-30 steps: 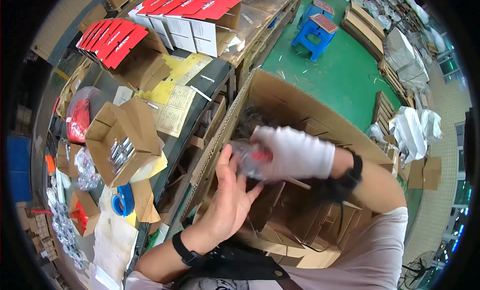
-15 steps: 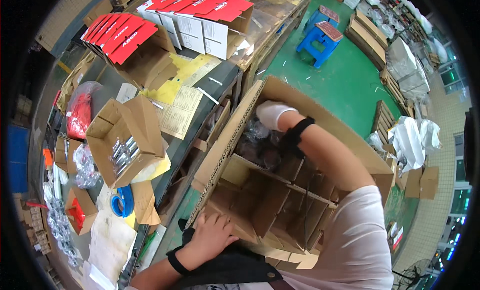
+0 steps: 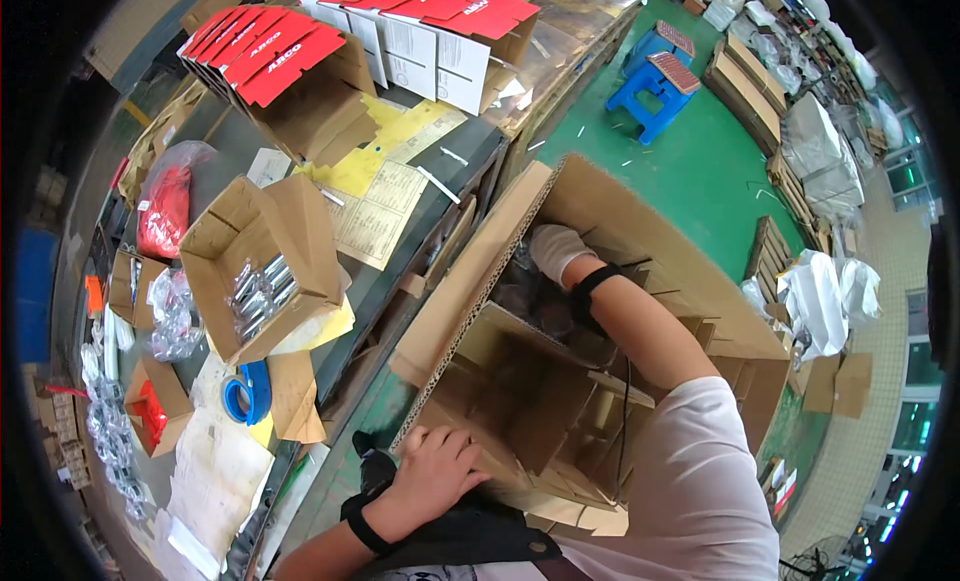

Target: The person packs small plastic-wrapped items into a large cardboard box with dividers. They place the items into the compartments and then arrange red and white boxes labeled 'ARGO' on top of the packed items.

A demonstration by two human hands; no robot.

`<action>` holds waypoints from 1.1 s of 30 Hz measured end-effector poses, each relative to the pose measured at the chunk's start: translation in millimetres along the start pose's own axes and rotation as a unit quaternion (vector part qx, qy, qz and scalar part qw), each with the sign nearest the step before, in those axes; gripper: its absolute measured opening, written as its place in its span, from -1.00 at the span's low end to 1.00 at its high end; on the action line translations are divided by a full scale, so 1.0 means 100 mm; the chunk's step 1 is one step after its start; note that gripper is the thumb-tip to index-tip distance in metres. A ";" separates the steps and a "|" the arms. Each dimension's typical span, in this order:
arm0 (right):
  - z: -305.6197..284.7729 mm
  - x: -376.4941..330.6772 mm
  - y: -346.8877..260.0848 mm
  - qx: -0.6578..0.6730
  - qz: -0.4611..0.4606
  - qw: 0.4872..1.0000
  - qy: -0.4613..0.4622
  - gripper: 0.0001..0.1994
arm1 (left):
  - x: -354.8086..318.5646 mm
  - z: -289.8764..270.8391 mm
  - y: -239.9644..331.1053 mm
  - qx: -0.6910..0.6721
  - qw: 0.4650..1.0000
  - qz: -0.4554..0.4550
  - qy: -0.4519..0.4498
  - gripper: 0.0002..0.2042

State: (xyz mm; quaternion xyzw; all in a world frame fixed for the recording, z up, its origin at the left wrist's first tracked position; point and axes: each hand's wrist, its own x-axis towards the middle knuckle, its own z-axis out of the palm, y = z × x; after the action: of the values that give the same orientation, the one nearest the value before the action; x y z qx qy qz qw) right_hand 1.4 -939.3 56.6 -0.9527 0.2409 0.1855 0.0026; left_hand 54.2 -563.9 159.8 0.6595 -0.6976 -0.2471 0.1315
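Moved since half a second ago: left hand slid up along the near wall of the large cardboard carton and now lies flat over that rim, fingers spread and curled on the cardboard edge, gripping nothing but the rim itself. Gone deeper too, the right hand, white-gloved, now sunk into the far left corner of the carton among the clear plastic bags of dark parts; a second ago held one such bag up above the dividers. Cannot tell whether the gloved fingers are closed on a bag or merely pressed against the heap: tips hidden below the carton wall. Bags just under and beside the glove, touching it, packed in the corner cell between the carton wall and the cardboard dividers. Carton's long axis running from the near left, at the left hand, up toward the far right by the green floor; open top facing up. Off to the left on the workbench, a small open box of metal parts, well apart from both hands.
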 end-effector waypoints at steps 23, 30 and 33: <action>-0.31 -0.17 -0.48 0.109 -0.142 0.980 -0.087 -0.81 | -0.09 0.04 -0.01 0.007 1.000 -0.012 0.020 -0.59; 0.24 -0.13 -0.23 0.167 -0.140 0.973 -0.071 -0.80 | 0.03 0.04 0.01 0.004 0.999 -0.003 0.041 -0.61; -0.32 -0.15 0.29 0.101 -0.139 0.971 -0.166 -0.79 | 0.02 0.06 0.02 -0.002 0.999 -0.016 0.043 -0.63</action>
State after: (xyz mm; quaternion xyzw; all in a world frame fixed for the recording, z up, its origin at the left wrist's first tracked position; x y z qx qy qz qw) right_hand -12.7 -960.6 94.6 -0.9274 0.1196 0.3136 0.1650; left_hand 49.3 -564.3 155.3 0.6805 -0.6801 -0.2221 0.1585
